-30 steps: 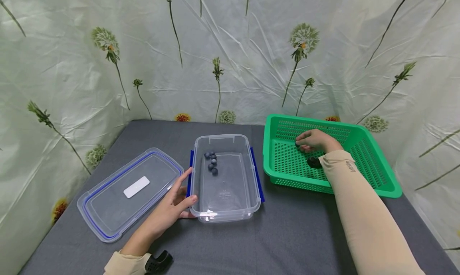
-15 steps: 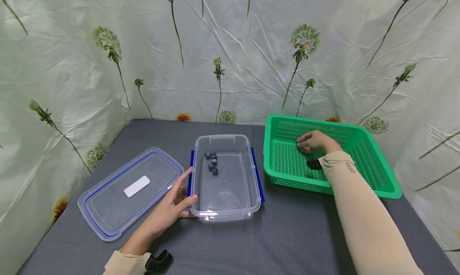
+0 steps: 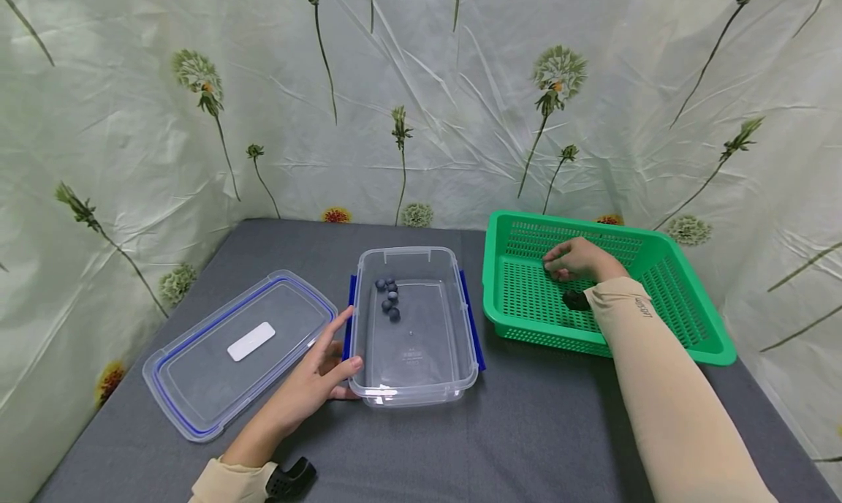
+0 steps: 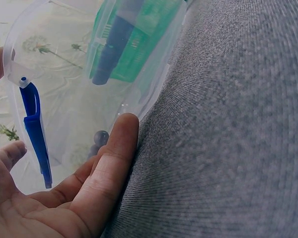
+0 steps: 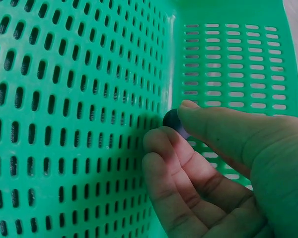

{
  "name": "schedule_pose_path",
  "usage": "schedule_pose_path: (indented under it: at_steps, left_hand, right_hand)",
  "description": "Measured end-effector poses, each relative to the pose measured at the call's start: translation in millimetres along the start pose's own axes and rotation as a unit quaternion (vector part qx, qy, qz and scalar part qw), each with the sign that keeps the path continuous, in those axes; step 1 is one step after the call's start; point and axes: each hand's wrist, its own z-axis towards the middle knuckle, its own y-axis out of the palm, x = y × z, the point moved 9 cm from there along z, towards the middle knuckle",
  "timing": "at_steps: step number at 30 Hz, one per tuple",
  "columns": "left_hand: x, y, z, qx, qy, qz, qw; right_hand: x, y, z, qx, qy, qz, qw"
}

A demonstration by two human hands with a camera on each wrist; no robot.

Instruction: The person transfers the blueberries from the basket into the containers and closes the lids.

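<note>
My right hand point(image 3: 579, 260) is inside the green plastic basket point(image 3: 526, 326), pinching a dark blueberry point(image 5: 174, 120) between thumb and fingertips, close to the basket's bottom corner in the right wrist view. My left hand point(image 3: 316, 371) rests against the left side of a clear plastic container point(image 3: 421, 357), its thumb on the rim and its fingers fairly straight along the wall. Several blueberries point(image 3: 392, 296) lie inside that container, towards its far left. In the left wrist view the fingers point(image 4: 116, 158) touch the outer wall beside a blue latch point(image 4: 37, 139).
A clear lid point(image 3: 204, 386) with a blue seal and white label point(image 3: 251, 341) lies left of the container. Grey cloth point(image 3: 526, 430) covers the table. Behind hangs a curtain point(image 3: 447, 123) printed with dandelions. A black wrist device point(image 3: 289, 479) is on the left wrist.
Hardly anything differs: the right hand stays in the basket with only a slight shift, and the left hand keeps its place at the container. The view shifts very slightly.
</note>
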Motion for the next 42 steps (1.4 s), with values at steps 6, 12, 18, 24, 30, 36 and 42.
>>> schedule_pose_path:
  at_steps: [6,12,18,24,30,36,42]
  left_hand:
    - [0.1,-0.4,-0.9,0.002,0.001,-0.001,1.0]
    - [-0.5,-0.7,-0.8,0.004,0.0,-0.002,1.0]
    - [-0.8,-0.5,0.2,-0.002,0.003,-0.006,1.0]
    - [-0.7,-0.7,0.5,-0.002,0.003,-0.004,1.0]
    - [-0.9,-0.4,0.3,-0.004,0.003,-0.005,1.0]
    - [-0.4,-0.5,0.1,-0.005,0.004,-0.006,1.0]
    - [-0.6,-0.3,0.5,-0.003,0.003,-0.005,1.0]
  right_hand:
    - [-8.8,-2.8,0.3,0.024,-0.011,-0.045,0.999]
    - [-20.4,-2.7,-0.6,0.035,-0.029,-0.043,0.998]
    - [-29.8,-0.1,-1.7,0.045,-0.051,-0.024,0.997]
    - [-42.6,6.7,-9.3,0.038,-0.083,-0.018,0.996]
    - [-60.6,13.4,-21.1,0.034,-0.115,-0.004,0.993]
    - [-78.2,17.8,-30.4,0.032,-0.143,0.01,0.989]
    - [-86.3,22.3,-34.8,0.021,-0.148,0.034,0.988]
